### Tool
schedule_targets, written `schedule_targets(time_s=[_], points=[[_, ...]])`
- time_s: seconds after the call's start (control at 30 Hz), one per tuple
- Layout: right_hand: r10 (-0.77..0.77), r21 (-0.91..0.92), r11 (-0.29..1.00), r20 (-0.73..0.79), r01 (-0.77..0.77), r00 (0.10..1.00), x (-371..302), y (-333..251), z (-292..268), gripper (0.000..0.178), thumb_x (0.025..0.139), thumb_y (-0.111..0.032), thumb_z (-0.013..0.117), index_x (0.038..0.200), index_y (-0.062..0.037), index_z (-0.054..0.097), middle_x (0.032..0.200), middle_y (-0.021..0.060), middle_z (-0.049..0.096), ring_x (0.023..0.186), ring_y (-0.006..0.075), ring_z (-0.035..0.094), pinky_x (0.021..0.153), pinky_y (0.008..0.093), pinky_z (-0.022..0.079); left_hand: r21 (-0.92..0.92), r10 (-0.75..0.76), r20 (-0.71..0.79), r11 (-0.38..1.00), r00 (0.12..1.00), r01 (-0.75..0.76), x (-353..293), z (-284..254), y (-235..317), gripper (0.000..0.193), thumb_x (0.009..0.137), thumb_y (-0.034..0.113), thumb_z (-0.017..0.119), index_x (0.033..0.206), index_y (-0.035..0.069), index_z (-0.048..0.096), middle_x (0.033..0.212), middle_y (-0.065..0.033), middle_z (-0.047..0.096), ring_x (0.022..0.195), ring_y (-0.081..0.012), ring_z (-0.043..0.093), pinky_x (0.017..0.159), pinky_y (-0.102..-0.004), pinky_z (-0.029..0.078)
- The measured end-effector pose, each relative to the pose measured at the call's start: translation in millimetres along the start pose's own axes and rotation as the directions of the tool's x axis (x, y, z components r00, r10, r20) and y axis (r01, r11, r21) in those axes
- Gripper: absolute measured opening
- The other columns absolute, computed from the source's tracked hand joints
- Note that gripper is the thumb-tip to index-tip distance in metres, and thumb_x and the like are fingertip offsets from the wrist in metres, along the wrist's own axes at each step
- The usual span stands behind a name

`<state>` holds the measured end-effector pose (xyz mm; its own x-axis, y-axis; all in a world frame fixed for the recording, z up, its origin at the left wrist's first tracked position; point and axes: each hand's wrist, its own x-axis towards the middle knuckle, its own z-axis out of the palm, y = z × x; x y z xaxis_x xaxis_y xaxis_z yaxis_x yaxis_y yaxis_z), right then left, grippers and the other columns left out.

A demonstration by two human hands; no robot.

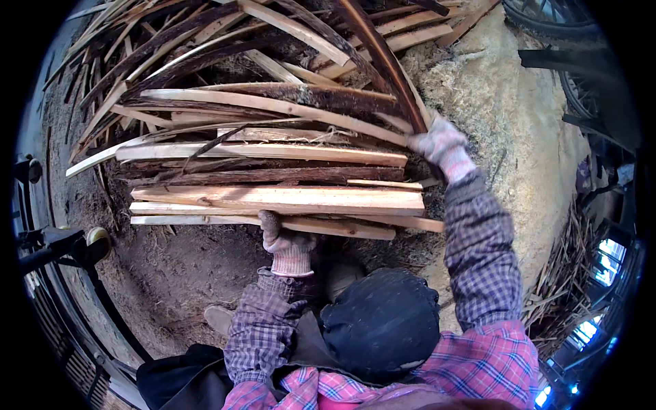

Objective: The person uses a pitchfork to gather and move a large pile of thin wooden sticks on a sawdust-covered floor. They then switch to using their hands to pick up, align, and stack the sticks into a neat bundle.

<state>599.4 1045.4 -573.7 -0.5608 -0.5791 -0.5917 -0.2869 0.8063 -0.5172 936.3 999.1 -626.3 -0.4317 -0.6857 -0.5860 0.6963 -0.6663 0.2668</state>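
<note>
A stack of pale sawn wooden slats (pixel 287 199) lies crosswise in front of me, some edges still dark with bark. My left hand (pixel 285 240), in a pinkish knit glove, is at the stack's near edge, closed on the nearest slats with a digit hooked up over them; its other fingers are partly hidden. Farther right, my gloved right hand (pixel 441 145) closes round the near end of a long bark-edged wood strip (pixel 383 58), which slants away toward the far side. Beside that hand ends another pale slat (pixel 287 108).
A tangled heap of wood offcuts (pixel 178 48) spreads across the far left. Pale sawdust (pixel 519 123) banks up on the right, with a spoked wheel (pixel 557 20) beyond. A dark round pad (pixel 383 324) is close to my body. Thin sticks (pixel 564 273) lie at the right.
</note>
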Motion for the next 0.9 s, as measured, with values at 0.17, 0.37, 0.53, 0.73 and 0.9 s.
schedule_targets(time_s=[0.17, 0.37, 0.53, 0.73, 0.9], points=[[-0.142, 0.209, 0.967, -0.022, 0.144, 0.99, -19.2, -6.6, 8.7, 0.055, 0.066, -0.013, 0.076, 0.113, -0.0006, 0.051, 0.1, 0.0089, 0.062, 0.088, 0.0176, 0.057, 0.078, 0.0287, 0.047, 0.041, -0.001, -0.089, 0.999, 0.996, 0.004, 0.2, -16.0, 4.7, 0.071, 0.075, 0.053, 0.063, 0.126, 0.009, 0.042, 0.124, -0.0092, 0.047, 0.113, -0.027, 0.044, 0.098, -0.0458, 0.037], [-0.103, -0.056, 0.993, 0.077, 0.107, 0.992, 7.4, 40.0, 0.2, 0.07, 0.068, -0.031, 0.07, 0.13, -0.0132, 0.041, 0.111, 0.0097, 0.059, 0.099, 0.0207, 0.055, 0.088, 0.0305, 0.04, 0.098, 0.051, -0.144, 0.994, 0.988, -0.037, 4.4, -8.0, -3.3, 0.071, 0.078, 0.044, 0.061, 0.13, 0.003, 0.037, 0.129, -0.0146, 0.043, 0.118, -0.0275, 0.043, 0.099, -0.0438, 0.037], [0.116, 0.012, 0.993, 0.09, -0.118, 0.989, -52.3, 15.8, -7.2, 0.053, 0.084, -0.03, 0.051, 0.128, -0.0044, 0.039, 0.116, 0.0105, 0.054, 0.101, 0.0214, 0.054, 0.093, 0.0302, 0.041, 0.181, 0.129, -0.213, 0.979, 0.968, -0.091, -6.5, 6.2, 9.8, 0.067, 0.077, 0.046, 0.062, 0.126, 0.005, 0.041, 0.124, -0.0134, 0.046, 0.111, -0.0273, 0.047, 0.096, -0.042, 0.039], [0.251, -0.303, 0.904, -0.193, -0.301, 0.949, -145.7, 150.6, 7.2, 0.062, 0.072, -0.022, 0.064, 0.128, -0.0085, 0.04, 0.115, 0.0132, 0.053, 0.106, 0.0248, 0.052, 0.094, 0.0314, 0.041, 0.18, 0.153, -0.123, 0.975, 0.981, -0.129, -9.8, 12.0, 1.4, 0.066, 0.081, 0.046, 0.056, 0.127, 0.002, 0.038, 0.123, -0.0134, 0.048, 0.113, -0.023, 0.046, 0.1, -0.0384, 0.037], [0.153, -0.416, 0.819, -0.505, -0.394, 0.85, -161.1, 159.2, 40.4, 0.072, 0.061, -0.021, 0.073, 0.126, -0.0136, 0.043, 0.113, 0.0123, 0.056, 0.103, 0.0283, 0.055, 0.089, 0.0354, 0.044, 0.068, 0.051, 0.154, 0.996, 0.987, -0.062, 5.2, -19.6, 7.9, 0.064, 0.086, 0.048, 0.047, 0.133, 0.008, 0.033, 0.131, -0.0106, 0.042, 0.121, -0.0231, 0.039, 0.106, -0.0438, 0.028]])
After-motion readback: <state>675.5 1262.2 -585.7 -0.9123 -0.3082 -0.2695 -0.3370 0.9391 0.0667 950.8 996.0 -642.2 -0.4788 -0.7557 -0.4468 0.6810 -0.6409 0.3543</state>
